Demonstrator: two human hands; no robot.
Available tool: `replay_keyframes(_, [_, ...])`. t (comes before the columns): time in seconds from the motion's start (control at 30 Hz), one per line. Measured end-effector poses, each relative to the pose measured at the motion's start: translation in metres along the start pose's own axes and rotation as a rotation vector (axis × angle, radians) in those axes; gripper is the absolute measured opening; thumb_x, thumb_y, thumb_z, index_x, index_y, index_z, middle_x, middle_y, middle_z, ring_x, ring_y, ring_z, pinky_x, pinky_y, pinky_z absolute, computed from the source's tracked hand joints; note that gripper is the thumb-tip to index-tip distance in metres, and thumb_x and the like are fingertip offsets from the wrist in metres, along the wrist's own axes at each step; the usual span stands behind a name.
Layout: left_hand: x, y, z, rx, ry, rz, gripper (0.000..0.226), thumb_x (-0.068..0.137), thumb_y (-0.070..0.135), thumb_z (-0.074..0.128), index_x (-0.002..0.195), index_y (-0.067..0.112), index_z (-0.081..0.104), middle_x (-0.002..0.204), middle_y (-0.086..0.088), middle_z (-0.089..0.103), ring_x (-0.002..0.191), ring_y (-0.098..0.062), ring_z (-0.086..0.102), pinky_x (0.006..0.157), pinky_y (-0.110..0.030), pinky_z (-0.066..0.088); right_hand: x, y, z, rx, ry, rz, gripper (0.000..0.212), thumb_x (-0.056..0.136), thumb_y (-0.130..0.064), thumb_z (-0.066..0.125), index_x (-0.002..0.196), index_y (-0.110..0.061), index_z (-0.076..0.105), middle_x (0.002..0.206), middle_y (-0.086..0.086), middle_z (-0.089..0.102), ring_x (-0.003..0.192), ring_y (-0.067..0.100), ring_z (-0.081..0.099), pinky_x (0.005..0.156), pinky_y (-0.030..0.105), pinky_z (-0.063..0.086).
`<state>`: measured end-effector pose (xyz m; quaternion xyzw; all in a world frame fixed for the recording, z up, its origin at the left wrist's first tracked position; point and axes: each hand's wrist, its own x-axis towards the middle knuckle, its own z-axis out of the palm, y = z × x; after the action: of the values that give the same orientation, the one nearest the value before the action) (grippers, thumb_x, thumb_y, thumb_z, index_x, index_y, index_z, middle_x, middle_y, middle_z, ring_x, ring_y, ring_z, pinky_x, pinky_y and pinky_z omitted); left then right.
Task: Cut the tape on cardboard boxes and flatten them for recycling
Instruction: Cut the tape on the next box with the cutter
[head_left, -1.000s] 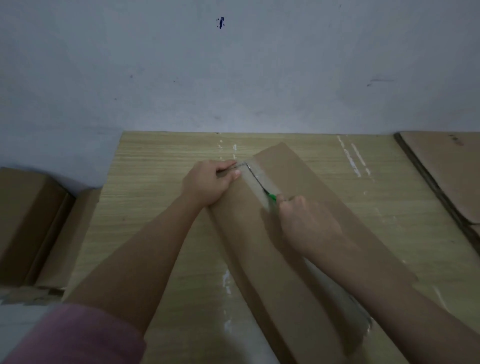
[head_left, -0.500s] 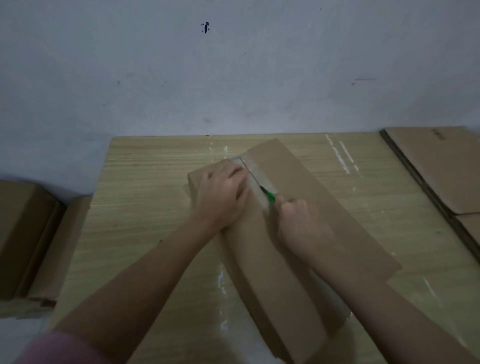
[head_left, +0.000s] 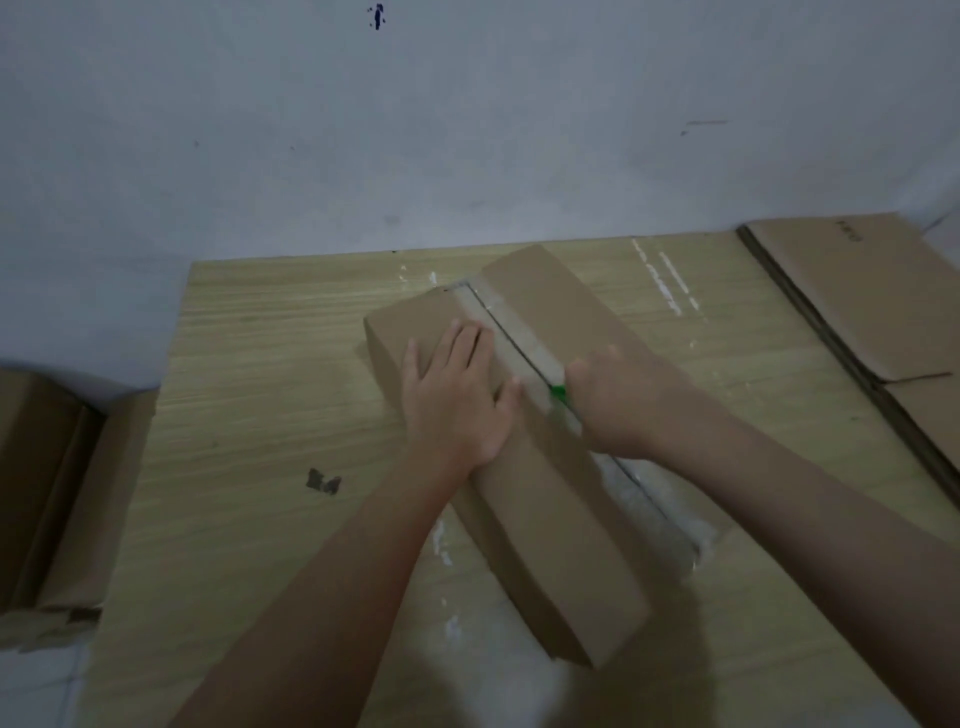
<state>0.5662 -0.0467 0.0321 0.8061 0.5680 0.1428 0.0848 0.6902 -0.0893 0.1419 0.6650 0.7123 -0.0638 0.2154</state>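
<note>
Box (head_left: 545, 519) long, brown, tape seam apparently slit.

wooden board (head_left: 270, 364) | grey wall (head_left: 467, 130) behind | dark scrap (head_left: 323, 481) on board

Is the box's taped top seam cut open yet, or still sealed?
Partly cut: a dark slit runs along the tape on the box down to the right hand.

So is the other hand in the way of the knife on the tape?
No. The left hand lies flat on the box beside the tape, close to it. The right hand holds the green knife on the seam. Nothing visible blocks the tape towards the near end.
</note>
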Motion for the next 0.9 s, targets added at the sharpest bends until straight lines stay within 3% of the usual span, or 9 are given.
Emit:
replay_keyframes(0.1, [0.019,-0.001,-0.004,0.015,-0.087,-0.013,0.061,0.097,0.050,0.028,0.150,0.021,0.017,0.158,0.007,0.013,0.145,-0.008,0.004,0.114,-0.045,-0.007,-0.016,0.008,0.006,0.002,-0.016,0.041,0.028,0.093,-0.011,0.036,0.116,-0.006,0.052,0.119,0.017,0.052,0.114,0.033,0.052,0.082,0.036,0.042])
replay_keyframes(0.23, [0.043,-0.008,-0.005,0.048,-0.123,-0.007,0.060,0.098,0.049,0.026,0.150,0.020,0.015,0.158,0.007,0.010,0.145,-0.009,0.003,0.114,-0.047,-0.004,-0.041,0.019,0.016,0.026,-0.044,0.113,0.030,0.093,-0.011,0.035,0.117,-0.009,0.052,0.119,0.015,0.052,0.114,0.032,0.052,0.088,0.037,0.044])
replay_keyframes(0.5, [0.061,-0.015,-0.012,0.096,-0.170,-0.006,0.059,0.099,0.049,0.023,0.150,0.021,0.015,0.158,0.007,0.009,0.145,-0.010,0.002,0.115,-0.051,-0.002,-0.078,0.027,0.035,0.039,-0.017,0.130,0.029,0.093,-0.011,0.038,0.118,-0.016,0.049,0.116,0.009,0.053,0.111,0.027,0.055,0.084,0.033,0.045])
replay_keyframes(0.63, [0.041,0.008,-0.023,0.039,-0.133,-0.039,0.062,0.098,0.047,0.033,0.148,0.012,0.021,0.157,-0.002,0.016,0.144,-0.019,0.013,0.116,-0.051,0.006,-0.085,0.034,0.051,0.091,0.021,0.144,0.027,0.094,-0.012,0.037,0.119,-0.015,0.047,0.115,0.009,0.052,0.110,0.029,0.055,0.083,0.031,0.044])
replay_keyframes(0.67, [0.025,0.018,-0.023,-0.020,-0.117,0.027,0.065,0.096,0.049,0.037,0.147,0.011,0.025,0.156,-0.005,0.021,0.142,-0.022,0.020,0.116,-0.048,0.010,-0.085,0.036,0.056,0.121,0.030,0.144,0.025,0.094,-0.012,0.038,0.117,-0.015,0.047,0.114,0.010,0.053,0.109,0.029,0.055,0.081,0.031,0.044])
replay_keyframes(0.73, [-0.024,0.040,-0.018,-0.180,-0.065,0.317,0.070,0.087,0.058,0.040,0.139,0.011,0.041,0.147,-0.008,0.039,0.134,-0.024,0.037,0.112,-0.047,0.024,-0.084,0.040,0.065,0.186,0.047,0.130,0.021,0.092,-0.013,0.042,0.112,-0.015,0.047,0.111,0.011,0.055,0.107,0.029,0.056,0.080,0.032,0.044])
replay_keyframes(0.8, [-0.063,0.055,-0.002,-0.186,0.014,0.552,0.069,0.078,0.061,0.047,0.128,0.014,0.052,0.134,-0.005,0.054,0.125,-0.020,0.047,0.105,-0.051,0.034,-0.081,0.046,0.070,0.241,0.067,0.115,0.023,0.090,-0.016,0.045,0.113,-0.016,0.046,0.111,0.011,0.055,0.108,0.031,0.055,0.081,0.033,0.044])
replay_keyframes(0.9, [-0.076,0.063,0.016,-0.218,0.054,0.469,0.056,0.076,0.055,0.051,0.123,0.025,0.046,0.129,0.003,0.056,0.123,-0.011,0.046,0.103,-0.047,0.037,-0.077,0.049,0.072,0.290,0.099,0.041,0.042,0.092,-0.023,0.044,0.133,-0.019,0.037,0.116,0.013,0.055,0.111,0.032,0.054,0.084,0.035,0.044])
